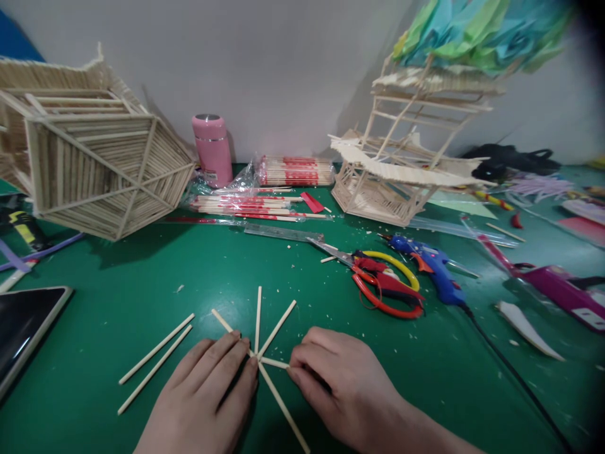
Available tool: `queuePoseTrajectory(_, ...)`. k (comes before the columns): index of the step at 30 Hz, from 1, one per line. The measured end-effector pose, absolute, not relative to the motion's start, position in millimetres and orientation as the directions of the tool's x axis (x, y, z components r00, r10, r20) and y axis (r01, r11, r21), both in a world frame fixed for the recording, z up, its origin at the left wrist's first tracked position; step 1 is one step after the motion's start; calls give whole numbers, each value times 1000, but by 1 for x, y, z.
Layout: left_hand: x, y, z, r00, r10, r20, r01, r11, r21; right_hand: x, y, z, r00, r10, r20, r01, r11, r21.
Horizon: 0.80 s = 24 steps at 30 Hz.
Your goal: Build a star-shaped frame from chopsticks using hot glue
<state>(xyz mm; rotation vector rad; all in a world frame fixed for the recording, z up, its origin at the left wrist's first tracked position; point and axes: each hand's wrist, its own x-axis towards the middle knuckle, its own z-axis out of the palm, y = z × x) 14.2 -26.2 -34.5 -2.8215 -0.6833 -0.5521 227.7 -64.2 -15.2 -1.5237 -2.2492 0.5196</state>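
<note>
Several thin wooden sticks lie on the green table in a star, their inner ends meeting near the middle. An upright stick (258,318), a slanting stick (278,328) and a long lower stick (282,403) point outward. My left hand (205,391) bends its fingertips over the upper-left stick (221,320), holding it down beside the centre; part of that stick is hidden. Between thumb and forefinger, my right hand (343,381) pinches the outer end of a short right-hand stick (275,363). Two loose sticks (155,349) lie left of my left hand.
Scissors (378,277), a blue glue gun (428,265) with its cord and a purple tool (562,290) lie to the right. Behind are stick models (108,157) (401,164), a pink flask (212,151) and bundled sticks (295,171). A tablet-like device (28,328) sits left.
</note>
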Motion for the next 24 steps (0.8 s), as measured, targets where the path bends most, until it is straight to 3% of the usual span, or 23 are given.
queuePoseTrajectory(9,13,-27,-37,832,401,384,475,-872,-119,226,-64,-18,-315,944,97,793,318,-520)
queuePoseTrajectory(16,23,-27,-30,730,481,485,541,-841,19,223,-68,-11,-303,947,106,772,309,-555)
queuePoseTrajectory(24,26,-25,-31,695,507,510,556,-829,65,206,-77,-19,-325,909,262,855,400,-329)
